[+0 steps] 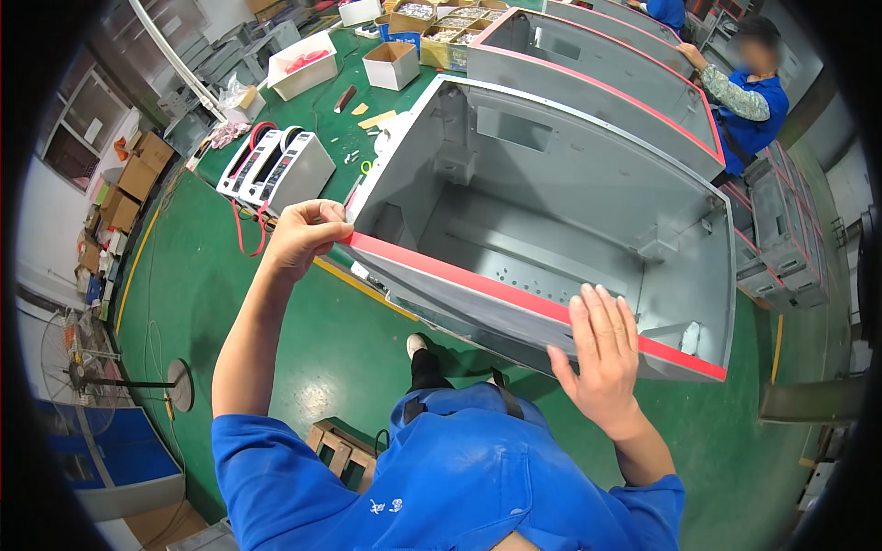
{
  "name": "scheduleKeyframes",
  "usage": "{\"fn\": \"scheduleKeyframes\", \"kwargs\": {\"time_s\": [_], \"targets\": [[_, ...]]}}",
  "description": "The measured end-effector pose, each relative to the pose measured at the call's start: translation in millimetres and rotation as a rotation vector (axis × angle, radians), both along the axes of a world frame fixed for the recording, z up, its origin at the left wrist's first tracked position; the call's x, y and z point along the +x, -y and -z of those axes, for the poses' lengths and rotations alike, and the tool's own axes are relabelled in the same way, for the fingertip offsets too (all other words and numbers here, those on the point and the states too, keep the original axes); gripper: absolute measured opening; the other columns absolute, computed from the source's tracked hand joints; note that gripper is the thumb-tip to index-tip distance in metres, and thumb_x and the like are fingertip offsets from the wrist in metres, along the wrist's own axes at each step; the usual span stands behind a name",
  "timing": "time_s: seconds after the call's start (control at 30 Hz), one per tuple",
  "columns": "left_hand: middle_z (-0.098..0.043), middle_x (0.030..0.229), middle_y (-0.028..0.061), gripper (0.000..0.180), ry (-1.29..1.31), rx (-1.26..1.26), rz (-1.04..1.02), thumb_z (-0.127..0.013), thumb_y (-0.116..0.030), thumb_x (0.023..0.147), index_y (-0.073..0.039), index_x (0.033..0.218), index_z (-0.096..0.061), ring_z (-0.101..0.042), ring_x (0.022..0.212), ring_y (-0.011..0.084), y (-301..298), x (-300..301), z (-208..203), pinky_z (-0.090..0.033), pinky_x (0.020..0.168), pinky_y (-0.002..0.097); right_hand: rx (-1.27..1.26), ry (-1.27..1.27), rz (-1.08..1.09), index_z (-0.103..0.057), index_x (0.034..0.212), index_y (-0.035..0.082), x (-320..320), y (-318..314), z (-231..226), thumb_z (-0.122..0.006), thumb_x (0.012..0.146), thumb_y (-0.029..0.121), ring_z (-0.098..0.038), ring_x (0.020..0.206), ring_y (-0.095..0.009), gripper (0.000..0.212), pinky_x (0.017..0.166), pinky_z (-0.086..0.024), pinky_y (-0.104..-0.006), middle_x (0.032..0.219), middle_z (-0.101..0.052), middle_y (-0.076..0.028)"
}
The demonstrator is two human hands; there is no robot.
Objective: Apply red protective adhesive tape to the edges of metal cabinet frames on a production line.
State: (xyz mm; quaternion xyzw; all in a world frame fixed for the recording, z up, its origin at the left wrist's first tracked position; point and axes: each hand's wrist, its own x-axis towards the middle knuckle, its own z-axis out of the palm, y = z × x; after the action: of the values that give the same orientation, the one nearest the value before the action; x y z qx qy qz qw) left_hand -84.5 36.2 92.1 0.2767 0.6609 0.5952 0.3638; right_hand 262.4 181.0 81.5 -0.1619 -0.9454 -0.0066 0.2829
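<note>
Both hands on the near rim of a big grey sheet-metal cabinet shell [551, 211] with red strip [514, 294] along its edge.

It lies open side up on the green bench [322, 156], right in front. Left hand [301, 237] is curled around the near-left corner; right hand [602, 354] lies flat, fingers spread, on the red strip. Looks stiff, bulky and probably heavy, with sharp-ish edges, so I'd grip the rim corners. I count three such shells, I think, and two white tape dispensers [276, 167].
</note>
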Motion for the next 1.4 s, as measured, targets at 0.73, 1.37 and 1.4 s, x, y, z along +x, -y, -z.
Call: {"fn": "scheduleKeyframes", "kwargs": {"time_s": [0.73, 1.37, 1.4], "targets": [[-0.053, 0.073, 0.0031, 0.012, 0.032, 0.029, 0.037, -0.068, 0.001, 0.061, -0.002, 0.061, -0.057, -0.042, 0.050, 0.0035, 1.4, -5.2, 3.1, -0.026, 0.041, 0.0160, 0.073, 0.062, -0.035, -0.050, 0.117, 0.000, -47.2, 18.8, 10.4, -0.061, 0.071, 0.017, -0.048, 0.109, -0.032, 0.050, 0.092, -0.037, -0.0448, 0.118, -0.050, -0.020], [-0.053, 0.069, 0.0028, 0.013, 0.058, 0.035, 0.028, -0.068, 0.002, 0.061, -0.002, 0.058, -0.056, -0.042, 0.050, 0.0042, 1.9, -5.5, 3.6, -0.027, 0.042, 0.0168, -0.027, 0.039, -0.145, -0.045, 0.120, -0.004, -85.3, 29.4, 0.4, -0.063, 0.069, 0.015, -0.043, 0.114, -0.035, 0.058, 0.095, -0.032, -0.0475, 0.121, -0.046, -0.023], [-0.053, 0.069, 0.0029, 0.013, 0.061, 0.043, 0.028, -0.068, 0.002, 0.061, -0.002, 0.058, -0.056, -0.042, 0.050, 0.0042, 1.6, -5.7, 4.1, -0.027, 0.042, 0.0169, -0.029, 0.043, -0.151, -0.044, 0.120, -0.004, -88.2, 30.0, 0.4, -0.063, 0.069, 0.015, -0.043, 0.114, -0.035, 0.058, 0.095, -0.032, -0.0472, 0.121, -0.046, -0.022]]}}
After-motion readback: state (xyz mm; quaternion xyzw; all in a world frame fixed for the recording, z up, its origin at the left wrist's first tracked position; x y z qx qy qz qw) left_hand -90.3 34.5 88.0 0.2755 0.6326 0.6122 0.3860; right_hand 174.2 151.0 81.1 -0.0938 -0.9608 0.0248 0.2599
